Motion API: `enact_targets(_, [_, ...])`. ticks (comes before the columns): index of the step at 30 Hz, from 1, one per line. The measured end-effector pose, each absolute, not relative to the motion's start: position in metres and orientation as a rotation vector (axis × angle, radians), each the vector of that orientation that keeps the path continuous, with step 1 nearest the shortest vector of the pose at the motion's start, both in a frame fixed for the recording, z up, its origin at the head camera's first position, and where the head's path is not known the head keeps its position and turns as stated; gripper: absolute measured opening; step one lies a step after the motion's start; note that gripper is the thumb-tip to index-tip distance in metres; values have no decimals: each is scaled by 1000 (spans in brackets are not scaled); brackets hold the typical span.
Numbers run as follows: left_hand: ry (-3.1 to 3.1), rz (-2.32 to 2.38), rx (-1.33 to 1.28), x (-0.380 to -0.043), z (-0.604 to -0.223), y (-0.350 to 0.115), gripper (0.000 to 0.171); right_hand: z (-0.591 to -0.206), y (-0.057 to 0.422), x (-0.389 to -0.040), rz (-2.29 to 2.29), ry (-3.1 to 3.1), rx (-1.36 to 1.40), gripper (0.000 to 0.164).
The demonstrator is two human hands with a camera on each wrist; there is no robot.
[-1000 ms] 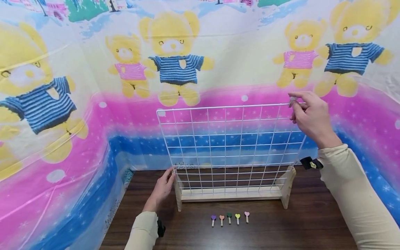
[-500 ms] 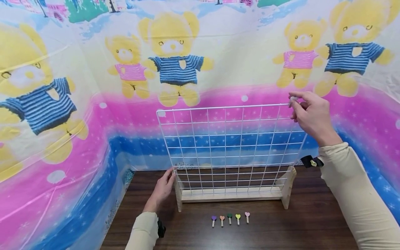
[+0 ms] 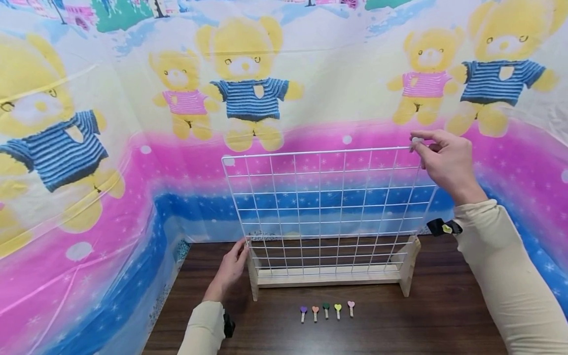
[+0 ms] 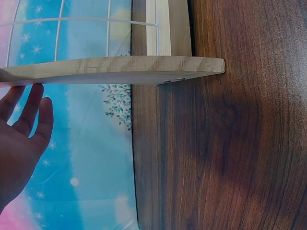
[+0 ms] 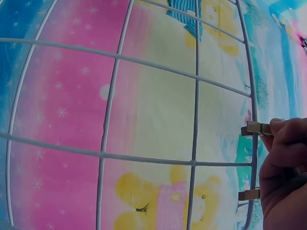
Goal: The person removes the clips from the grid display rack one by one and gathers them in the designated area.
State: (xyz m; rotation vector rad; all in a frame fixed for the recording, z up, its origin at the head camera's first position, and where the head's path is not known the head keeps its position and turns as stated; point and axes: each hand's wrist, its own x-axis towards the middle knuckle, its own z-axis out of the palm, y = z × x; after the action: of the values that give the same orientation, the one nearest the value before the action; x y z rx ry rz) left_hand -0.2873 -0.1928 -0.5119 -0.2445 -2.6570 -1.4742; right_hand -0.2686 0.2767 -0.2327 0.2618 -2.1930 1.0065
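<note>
A white wire grid panel [image 3: 330,197] stands upright in a pale wooden stand [image 3: 328,281] on the dark wood table. Near the grid's top right corner, my right hand [image 3: 448,160] pinches a small wooden clothespin [image 5: 256,128] at the top wire; a whitish piece shows at its fingertips in the head view. Another clothespin [image 5: 249,194] sits on the same wire closer to the corner, partly hidden behind the hand. My left hand [image 3: 230,266] touches the outer face of the stand's left side board [image 4: 120,67] with its fingers extended.
Several small clothespins with coloured hearts lie in a row in front of the stand, among them a purple one [image 3: 303,313] and a pink one [image 3: 351,308]. A bear-printed cloth [image 3: 337,88] hangs behind and around the table [image 3: 390,325].
My right hand and wrist have shifted slightly to the right while its fingertips stay at the top wire. The left hand and the stand look unmoved.
</note>
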Motion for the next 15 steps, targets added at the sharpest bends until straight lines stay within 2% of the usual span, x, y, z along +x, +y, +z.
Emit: enact_targets(15, [-2667,-1469,-226,-286,-510,-191,38,-231,276,-271,1088,-2155,213,30])
